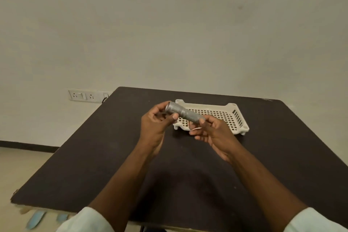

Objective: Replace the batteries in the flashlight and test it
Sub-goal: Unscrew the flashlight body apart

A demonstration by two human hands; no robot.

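A: What are the things sitting on?

B: A dark brown, matte rectangular desk (94,165), with its far edge against a plain cream wall (169,34). A white switch-and-socket plate (84,96) sits on that wall, just left of the desk's far left corner. A dark skirting strip runs along the wall's foot at the left, above pale floor.

A: And on the desk?

B: A cream plastic tray with a perforated grid floor (233,117), on short feet, lies right of centre toward the far side.

A: Where is the flashlight?

B: The slim silver-grey metal flashlight with a knurled barrel (183,112) is held in the air above the tray's near left part, tilted, with its wider head up at the left. The left hand (156,124) curls its fingers and thumb round the head end. The right hand (211,132) pinches the tail end between thumb and fingertips.

A: Anything hard to read?

B: A small pale sliver shows against the right palm; I cannot tell what it is. The flashlight's tail is hidden by the fingers, so whether a cap is on I cannot say. Pale sleeves (88,220) are cut off at the bottom edge. Bluish, blurred shapes lie on the floor at the near left.
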